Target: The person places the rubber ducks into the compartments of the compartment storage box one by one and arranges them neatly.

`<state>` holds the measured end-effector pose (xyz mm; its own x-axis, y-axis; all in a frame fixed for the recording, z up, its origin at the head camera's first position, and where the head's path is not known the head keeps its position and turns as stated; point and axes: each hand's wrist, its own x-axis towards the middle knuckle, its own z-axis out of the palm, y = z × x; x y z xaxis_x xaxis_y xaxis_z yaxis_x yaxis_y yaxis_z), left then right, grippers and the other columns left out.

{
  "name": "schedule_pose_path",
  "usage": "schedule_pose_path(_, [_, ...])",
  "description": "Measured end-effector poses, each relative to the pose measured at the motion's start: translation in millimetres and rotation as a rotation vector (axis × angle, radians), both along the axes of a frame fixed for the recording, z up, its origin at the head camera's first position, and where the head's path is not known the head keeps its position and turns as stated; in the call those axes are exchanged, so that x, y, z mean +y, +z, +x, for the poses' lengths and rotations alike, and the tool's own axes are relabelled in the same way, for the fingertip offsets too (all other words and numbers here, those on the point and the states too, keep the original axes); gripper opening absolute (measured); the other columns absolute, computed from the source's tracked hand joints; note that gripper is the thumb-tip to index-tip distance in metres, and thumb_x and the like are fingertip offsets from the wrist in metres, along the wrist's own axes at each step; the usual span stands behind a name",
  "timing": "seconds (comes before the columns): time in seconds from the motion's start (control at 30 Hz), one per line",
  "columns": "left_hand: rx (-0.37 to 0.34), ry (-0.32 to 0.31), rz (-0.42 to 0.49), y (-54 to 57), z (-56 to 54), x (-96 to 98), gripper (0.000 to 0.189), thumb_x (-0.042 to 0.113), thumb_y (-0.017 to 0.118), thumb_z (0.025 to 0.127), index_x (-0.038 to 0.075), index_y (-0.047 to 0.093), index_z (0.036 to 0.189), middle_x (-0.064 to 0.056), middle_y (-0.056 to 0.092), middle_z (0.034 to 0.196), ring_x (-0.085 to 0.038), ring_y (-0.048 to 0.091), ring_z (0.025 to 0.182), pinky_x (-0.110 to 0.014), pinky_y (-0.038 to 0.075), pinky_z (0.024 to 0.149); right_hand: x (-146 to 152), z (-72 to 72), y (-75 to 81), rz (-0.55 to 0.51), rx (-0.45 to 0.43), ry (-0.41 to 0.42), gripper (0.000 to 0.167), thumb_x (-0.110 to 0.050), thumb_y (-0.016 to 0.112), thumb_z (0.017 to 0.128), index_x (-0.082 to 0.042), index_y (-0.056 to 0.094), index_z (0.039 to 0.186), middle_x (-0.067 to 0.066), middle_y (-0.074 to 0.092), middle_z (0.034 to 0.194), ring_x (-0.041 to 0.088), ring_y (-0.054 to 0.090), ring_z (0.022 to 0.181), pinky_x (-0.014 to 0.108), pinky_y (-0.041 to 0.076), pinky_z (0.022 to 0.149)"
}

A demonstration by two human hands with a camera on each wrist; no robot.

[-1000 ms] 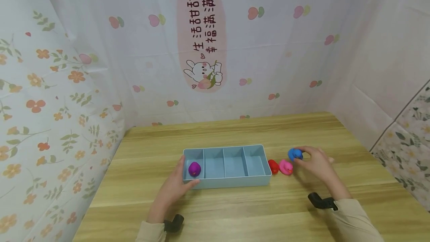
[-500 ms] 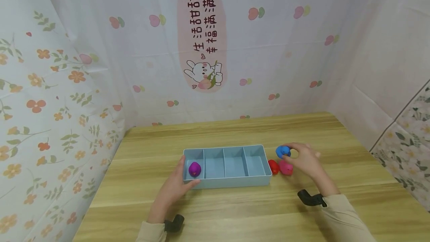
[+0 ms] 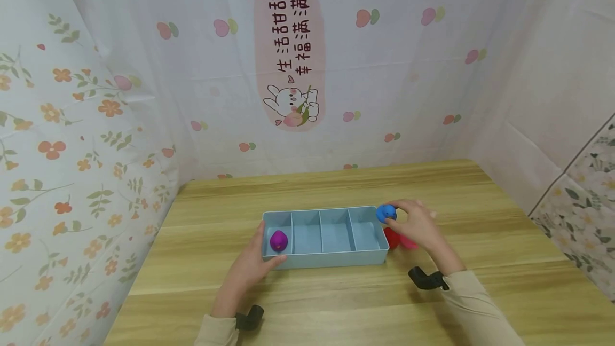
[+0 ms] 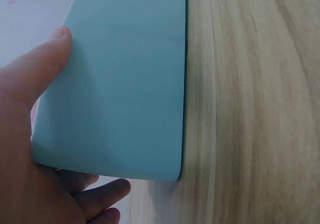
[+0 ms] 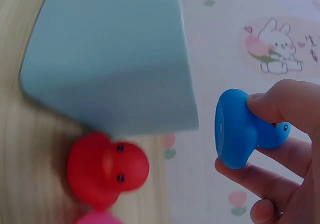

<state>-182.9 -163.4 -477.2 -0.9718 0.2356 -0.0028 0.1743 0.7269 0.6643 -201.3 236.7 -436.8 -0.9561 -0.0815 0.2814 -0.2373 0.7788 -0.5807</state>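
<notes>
My right hand (image 3: pixel 417 224) pinches a blue rubber duck (image 5: pixel 235 129) between thumb and fingers, level with the right end of a light blue divided box (image 3: pixel 326 260). In the right wrist view the duck hangs beside the box wall, its flat base showing. My left hand (image 3: pixel 247 266) grips the box's left end, thumb along the front wall (image 4: pixel 125 83) and fingers round the end. A purple rubber duck (image 3: pixel 278 241) sits in the leftmost compartment. Just right of the box stands a red rubber duck (image 5: pixel 102 169). A pink rubber duck (image 3: pixel 408 242), partly hidden by my right hand, lies beside it.
The box rests on a wood-grain table (image 3: pixel 326 303). A printed cloth (image 3: pixel 216 95) hangs behind the table, with more patterned cloth along both sides. Black camera mounts (image 3: pixel 427 278) sit on both wrists.
My right hand has carried the blue duck leftward, from right of the pink duck to the box's right end. The left hand and the box have stayed in place.
</notes>
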Motion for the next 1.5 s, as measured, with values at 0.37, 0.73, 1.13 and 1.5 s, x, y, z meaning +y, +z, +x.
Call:
schedule_pose_path(0.37, [0.013, -0.002, 0.002, 0.0, -0.4, -1.2, 0.108, 0.053, 0.069, 0.081, 0.002, 0.007, 0.153, -0.02, 0.015, 0.158, -0.039, 0.025, 0.142, -0.053, 0.026, 0.114, -34.9, -5.1, -0.1, -0.037, 0.016, 0.066, 0.035, -0.018, 0.077, 0.079, -0.008, 0.069, 0.111, 0.015, 0.067, 0.115, 0.031, 0.048, 0.101, 0.055, 0.028, 0.082])
schedule_pose_path(0.73, [0.013, -0.003, 0.004, 1.7, -0.8, -0.3, 0.107, 0.053, 0.069, 0.081, 0.003, 0.009, 0.153, -0.02, 0.017, 0.157, -0.039, 0.026, 0.141, -0.053, 0.026, 0.114, -59.7, -8.7, 2.7, -0.016, 0.074, 0.132, 0.033, -0.018, 0.08, 0.075, -0.011, 0.072, 0.107, 0.01, 0.07, 0.109, 0.025, 0.05, 0.095, 0.04, 0.031, 0.078])
schedule_pose_path(1.13, [0.017, -0.005, -0.017, 0.1, -0.5, -1.3, 0.107, 0.054, 0.068, 0.081, 0.002, 0.008, 0.153, -0.021, 0.017, 0.157, -0.04, 0.027, 0.141, -0.053, 0.026, 0.114, -88.2, -8.1, 4.1, 0.063, 0.025, 0.193, 0.032, -0.025, 0.081, 0.075, -0.015, 0.072, 0.104, 0.004, 0.071, 0.108, 0.02, 0.047, 0.092, 0.041, 0.022, 0.075])
schedule_pose_path(1.5, [0.027, -0.009, -0.009, 3.0, 0.1, -0.9, 0.106, 0.054, 0.068, 0.081, 0.002, 0.009, 0.153, -0.019, 0.017, 0.158, -0.038, 0.026, 0.142, -0.051, 0.026, 0.115, -118.3, -11.2, 12.1, 0.072, 0.024, 0.235, 0.03, -0.027, 0.081, 0.075, -0.018, 0.071, 0.103, -0.003, 0.071, 0.103, 0.023, 0.053, 0.099, 0.049, 0.022, 0.079])
